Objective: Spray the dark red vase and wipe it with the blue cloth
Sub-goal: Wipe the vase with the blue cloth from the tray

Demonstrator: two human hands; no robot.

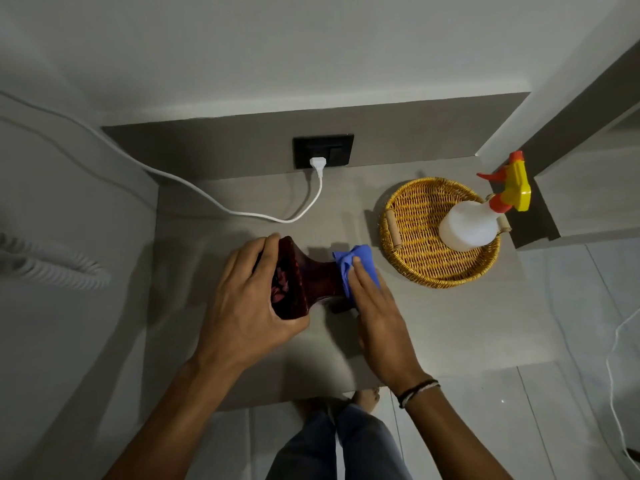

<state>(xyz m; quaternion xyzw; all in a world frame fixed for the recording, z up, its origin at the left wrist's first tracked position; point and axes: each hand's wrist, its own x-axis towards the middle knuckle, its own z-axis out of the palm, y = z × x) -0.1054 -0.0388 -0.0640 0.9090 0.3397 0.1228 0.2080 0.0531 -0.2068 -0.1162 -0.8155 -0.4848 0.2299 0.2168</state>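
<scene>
The dark red vase (304, 278) lies tipped on its side at the centre of the grey table (433, 323), its wide end clasped by the curled fingers of the left hand (249, 303) while the right hand (375, 306) presses the blue cloth (353, 263) flat-fingered against its narrow end. Glossy and probably wet, it could slip or roll toward the near edge at 6 o'clock if the left grip loosens. Open room lies at 12 o'clock up to the white cable (263, 216); the wicker basket (415, 251) holding the spray bottle (471, 226) crowds 2 o'clock.
</scene>
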